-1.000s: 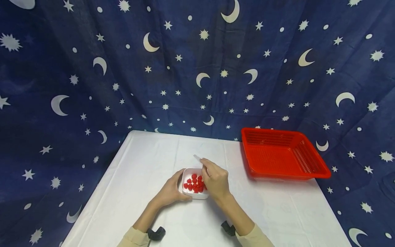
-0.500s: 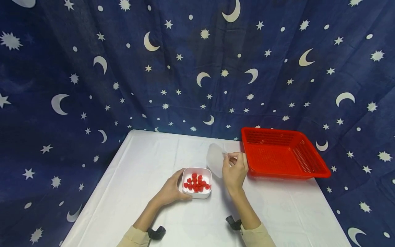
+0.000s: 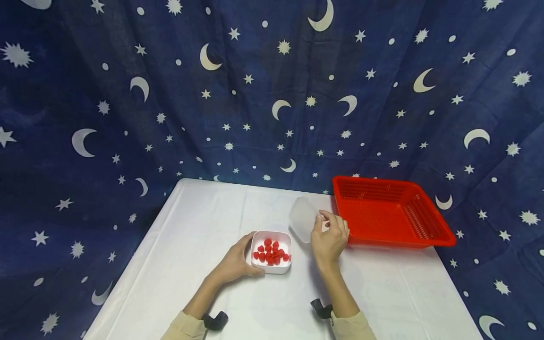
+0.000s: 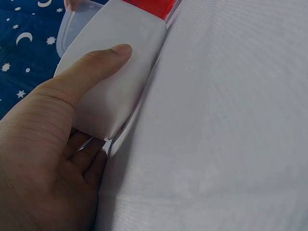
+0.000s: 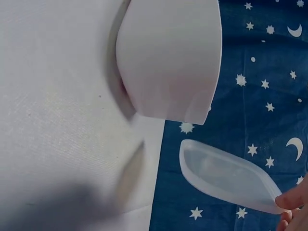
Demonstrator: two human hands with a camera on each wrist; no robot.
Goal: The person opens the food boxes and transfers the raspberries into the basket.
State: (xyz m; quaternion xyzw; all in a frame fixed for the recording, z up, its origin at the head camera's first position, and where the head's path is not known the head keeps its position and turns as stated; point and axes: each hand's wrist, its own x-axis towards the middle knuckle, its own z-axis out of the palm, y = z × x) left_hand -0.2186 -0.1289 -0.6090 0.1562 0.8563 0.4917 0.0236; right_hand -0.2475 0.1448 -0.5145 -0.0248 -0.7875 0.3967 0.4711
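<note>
A small white square container [image 3: 276, 269] sits on the table with several red raspberries [image 3: 268, 254] inside. My left hand [image 3: 235, 262] grips it from the left side, and in the left wrist view the thumb lies along its outer wall [image 4: 120, 82]. To the right of the container, my right hand [image 3: 329, 240] pinches a translucent plastic lid [image 3: 302, 220] by its edge. The lid is tilted and held apart from the container. In the right wrist view the lid [image 5: 226, 178] hangs from the thumb and fingers, beside the container's wall [image 5: 168, 62]; the raspberries are hidden there.
A red perforated plastic basket [image 3: 393, 217] stands at the back right of the table, just beyond my right hand. A white cloth [image 3: 204, 212] covers the table. Behind it hangs a dark blue curtain [image 3: 255, 94] with moons and stars.
The right hand has moved from over the container to its right, taking the lid along. The container's right part now shows. The left hand and container have stayed put.
</note>
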